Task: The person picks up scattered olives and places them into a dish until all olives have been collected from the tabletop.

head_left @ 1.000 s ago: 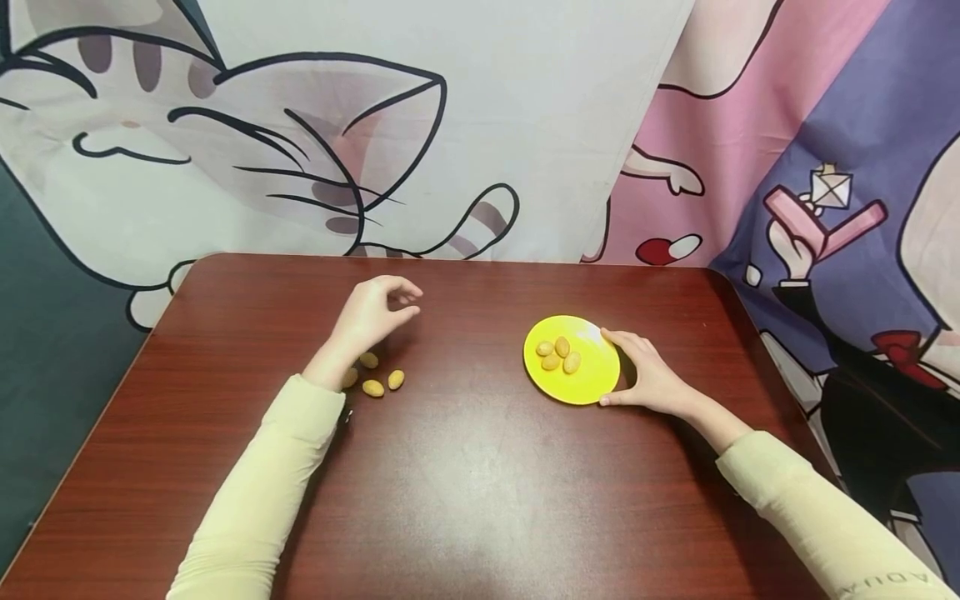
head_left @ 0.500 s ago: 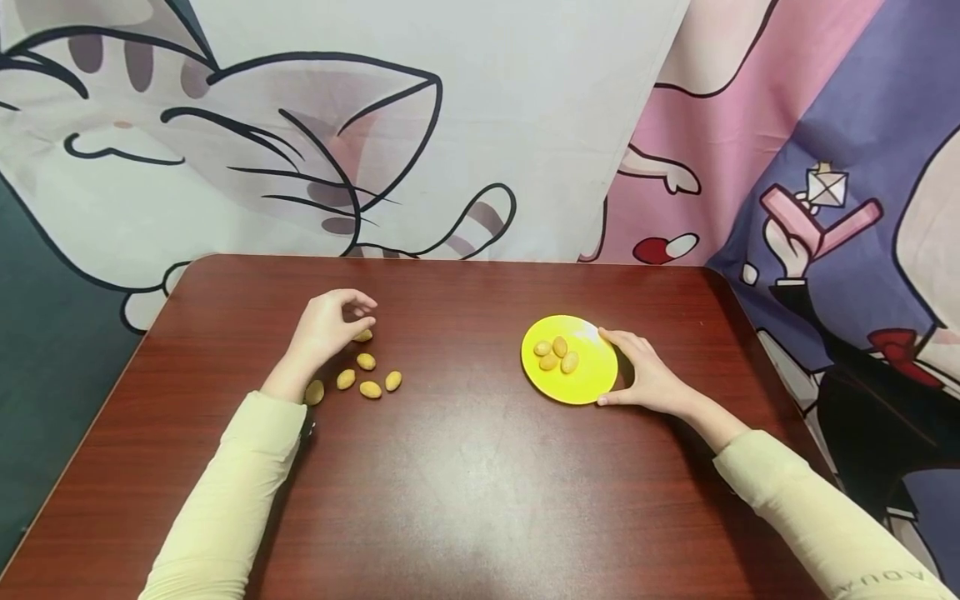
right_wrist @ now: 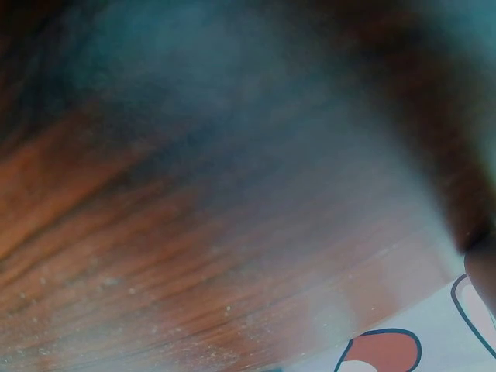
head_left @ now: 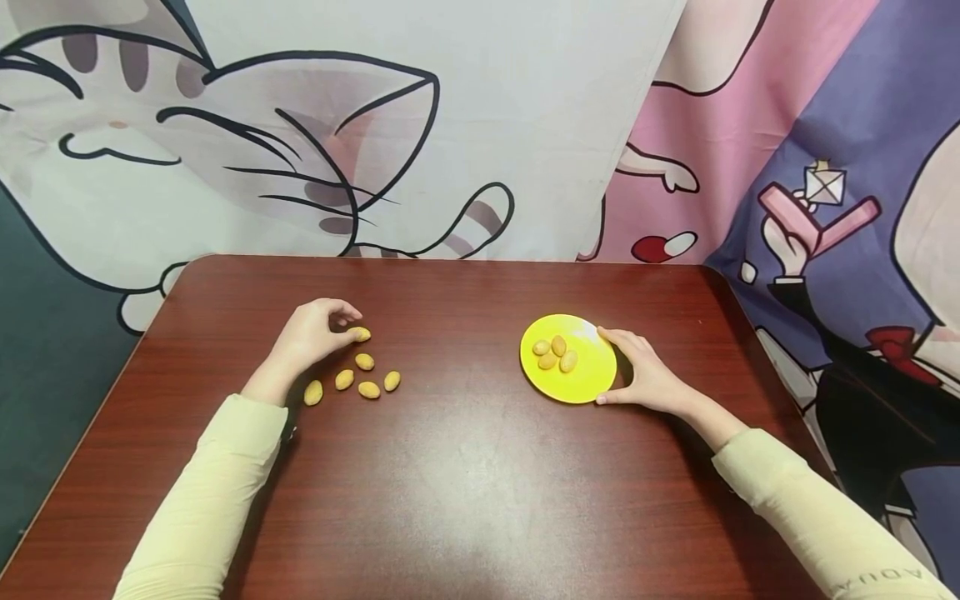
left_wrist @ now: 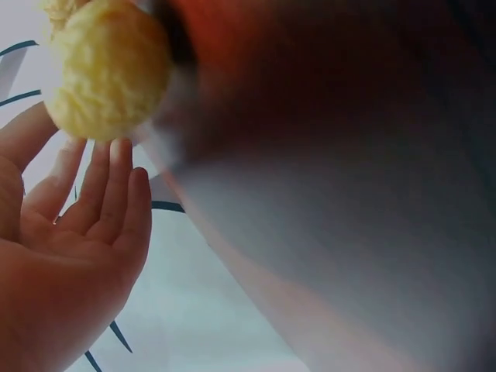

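My left hand point(head_left: 307, 333) reaches low over the table's left side, its thumb tip right at a small wrinkled yellow fruit point(head_left: 362, 334), the fingers loosely bent just beyond it. Several more such fruits point(head_left: 368, 390) lie loose beside that hand. One fruit point(left_wrist: 108, 70) looms large in the left wrist view, in front of the hand's fingers point(left_wrist: 116, 194). On the right, my right hand point(head_left: 645, 372) holds the rim of a yellow plate point(head_left: 592, 379) between thumb and fingers. Several fruits point(head_left: 558, 347) lie on the plate's left half. The right wrist view is mostly blurred tabletop.
A dark reddish-brown wooden table point(head_left: 465, 475) spans the view. Behind its far edge hangs a pale cloth printed with a cartoon cat point(head_left: 247, 150). A pink and blue printed cloth point(head_left: 810, 150) hangs at the right.
The left hand has moved left and down onto the far fruit, uncovering loose fruits that its wrist hid. The right hand stays at the plate.
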A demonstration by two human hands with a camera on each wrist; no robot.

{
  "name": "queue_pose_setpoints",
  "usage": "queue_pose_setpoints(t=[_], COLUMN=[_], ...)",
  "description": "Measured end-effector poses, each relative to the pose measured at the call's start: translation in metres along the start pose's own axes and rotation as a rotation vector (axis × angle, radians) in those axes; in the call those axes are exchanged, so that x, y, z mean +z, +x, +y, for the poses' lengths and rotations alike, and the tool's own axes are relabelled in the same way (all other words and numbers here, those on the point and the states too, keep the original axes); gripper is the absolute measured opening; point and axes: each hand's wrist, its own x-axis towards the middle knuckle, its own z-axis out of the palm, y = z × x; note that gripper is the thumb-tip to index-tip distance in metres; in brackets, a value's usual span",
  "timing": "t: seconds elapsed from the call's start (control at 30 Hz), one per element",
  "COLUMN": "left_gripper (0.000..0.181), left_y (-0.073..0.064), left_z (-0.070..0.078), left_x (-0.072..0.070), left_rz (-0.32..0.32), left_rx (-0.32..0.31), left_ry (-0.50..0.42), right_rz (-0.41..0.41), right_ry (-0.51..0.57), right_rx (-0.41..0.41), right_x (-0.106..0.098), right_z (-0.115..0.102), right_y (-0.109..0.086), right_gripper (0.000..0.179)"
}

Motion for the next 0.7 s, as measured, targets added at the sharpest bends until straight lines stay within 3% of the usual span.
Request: queue_pose_setpoints(t=[0.7], left_gripper=[0.021], left_y=[-0.0002], left_z=[-0.0018], left_x=[0.0030], left_rz=[-0.068], left_rx=[-0.018], left_ry=[-0.017], right_rz=[0.005], right_ry=[-0.003], right_rx=[-0.010], right_x=[-0.0009], right_z=[-0.0019], right_y=[-0.0005], right_gripper=[0.116])
